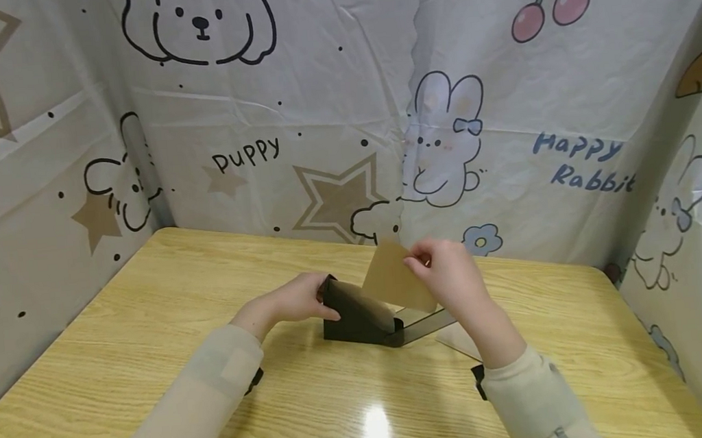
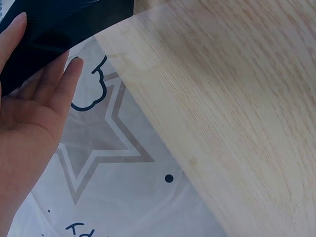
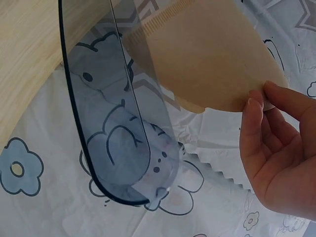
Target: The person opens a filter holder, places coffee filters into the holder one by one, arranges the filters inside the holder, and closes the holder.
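Observation:
A black box-like holder stands on the wooden table, its smoky see-through lid swung open to the right. My left hand grips the holder's back left end, thumb on the near side and fingers behind. Above the open holder, my right hand pinches a brown paper coffee filter by its edge between thumb and fingers. The right wrist view shows the filter's crimped seam and, beside it, the rounded end of the lid. The holder's inside is mostly hidden.
A pale flat sheet lies on the table under the lid and right forearm. A printed cloth with cartoon animals hangs behind the table and along both sides.

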Available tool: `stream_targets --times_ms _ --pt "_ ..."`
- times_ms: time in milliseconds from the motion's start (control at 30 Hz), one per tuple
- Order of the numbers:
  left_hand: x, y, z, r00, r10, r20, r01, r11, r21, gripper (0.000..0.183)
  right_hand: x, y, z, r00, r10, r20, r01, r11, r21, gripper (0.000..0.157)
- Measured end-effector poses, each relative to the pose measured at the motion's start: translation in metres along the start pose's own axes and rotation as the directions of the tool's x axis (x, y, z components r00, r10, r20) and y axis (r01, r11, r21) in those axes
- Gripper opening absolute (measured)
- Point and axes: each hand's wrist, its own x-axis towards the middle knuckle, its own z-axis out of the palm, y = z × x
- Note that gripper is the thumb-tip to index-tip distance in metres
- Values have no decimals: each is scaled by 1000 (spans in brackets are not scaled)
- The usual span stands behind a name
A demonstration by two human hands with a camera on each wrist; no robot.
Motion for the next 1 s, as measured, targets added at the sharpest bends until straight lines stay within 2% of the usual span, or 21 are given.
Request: stream_targets --times_ms 400,1000 --pt "-1 1 0 1000 -1 -4 1 1000 1 22 2 1 7 999 -39 -31 38 998 -53 12" --pt "-1 -1 1 1000 8 -7 -8 1000 3 22 4 -2 25 1000 11 11 -11 999 -34 13"
